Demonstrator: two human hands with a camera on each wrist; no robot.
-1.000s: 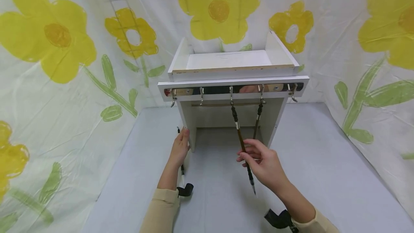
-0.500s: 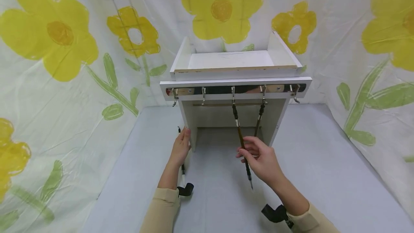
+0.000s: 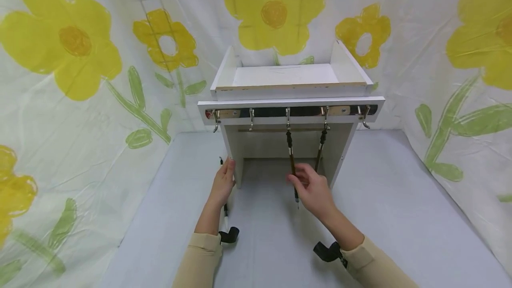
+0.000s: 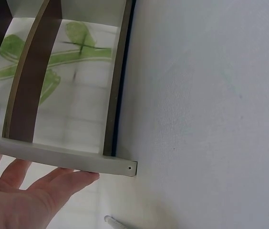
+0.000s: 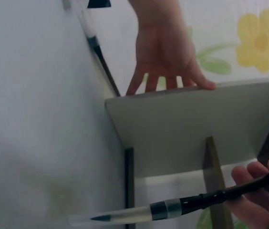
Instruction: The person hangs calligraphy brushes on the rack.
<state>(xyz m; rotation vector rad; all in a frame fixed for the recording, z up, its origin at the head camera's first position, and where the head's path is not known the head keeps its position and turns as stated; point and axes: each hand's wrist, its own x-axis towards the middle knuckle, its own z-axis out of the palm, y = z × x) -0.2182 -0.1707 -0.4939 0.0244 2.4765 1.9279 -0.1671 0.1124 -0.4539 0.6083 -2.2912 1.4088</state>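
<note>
A small white shelf unit (image 3: 290,88) stands at the far middle of a grey table (image 3: 400,217), with a row of metal hooks (image 3: 251,117) along its front rail. Two calligraphy brushes hang from hooks right of centre; the right hand (image 3: 314,190) pinches the lower shaft of the left hanging brush (image 3: 290,154) between thumb and fingertips, fingers lightly curled round it, while the brush hangs nearly upright from its hook with its tip just below the hand. The right wrist view shows the same brush (image 5: 182,207) — dark handle, pale ferrule, fine dark point — crossing in front of the unit's white side panel, with the fingers (image 5: 256,188) closed on the handle end. The second hanging brush (image 3: 320,148) hangs just to the right, behind the hand, untouched. The left hand (image 3: 223,183) lies flat against the lower left side panel of the unit, fingers straight and together, holding nothing; the left wrist view shows those fingers (image 4: 53,186) pressed along the panel's edge. A third brush (image 3: 225,210) lies on the table just beside that hand — partly hidden under the wrist. Cloth printed with yellow flowers (image 3: 274,10) hangs behind and to both sides.
</note>
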